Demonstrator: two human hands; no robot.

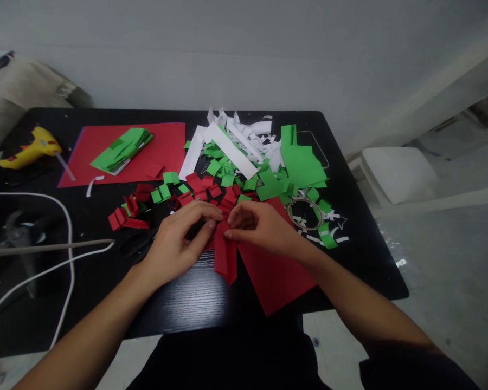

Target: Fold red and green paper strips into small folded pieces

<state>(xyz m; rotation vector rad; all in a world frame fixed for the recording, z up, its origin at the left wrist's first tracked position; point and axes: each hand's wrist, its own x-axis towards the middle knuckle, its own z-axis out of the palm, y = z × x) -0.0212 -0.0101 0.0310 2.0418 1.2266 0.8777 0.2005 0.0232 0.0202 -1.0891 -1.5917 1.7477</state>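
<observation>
Near the table's front, both hands meet over a folded red paper strip (226, 254). My left hand (181, 235) pinches its upper end between thumb and forefinger. My right hand (260, 227) has its thumb and curled fingers closed on the same end from the other side. The strip's lower part hangs toward me with a crease along it. Under my right hand and forearm lies a larger red paper sheet (272, 279). Just beyond my fingertips are small cut red paper pieces (203, 184). Exactly what the fingertips cover is hidden.
Green paper squares (228, 176), white paper strips (236, 146) and green sheets (305, 162) pile up behind. A round ring (305, 214) lies right. Left are a yellow glue gun (34, 149), folded green paper (124, 149) on a red sheet (171, 146), pliers (20, 233) and white cables (71, 233).
</observation>
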